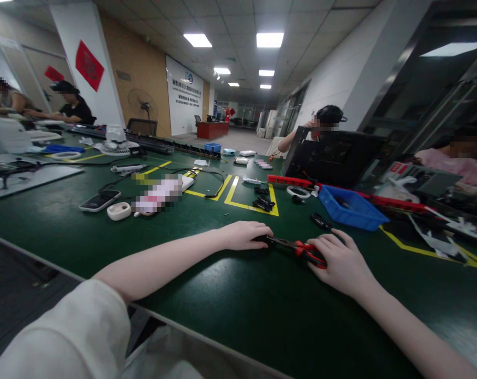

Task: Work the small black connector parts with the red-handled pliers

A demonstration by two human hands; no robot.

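Observation:
Wrapped around the red and black handles of a pair of pliers (301, 249) is my right hand (338, 260). The jaws point left, toward my left hand (246, 235), and meet a small black part (265, 239) pinched in its fingers. What exactly this part is cannot be made out, since my fingers cover most of it. Both hands are just above the green table (222, 295). Beyond them lies a small pile of black parts (263, 202) inside a yellow taped outline. Another black part (320, 220) rests near my right hand.
A blue bin (352, 208) stands to the right, with red strips (293, 181) and a dark case (333, 155) behind it. On the left are a phone (100, 201) and a white rounded case (119, 211). Several people sit around the tables.

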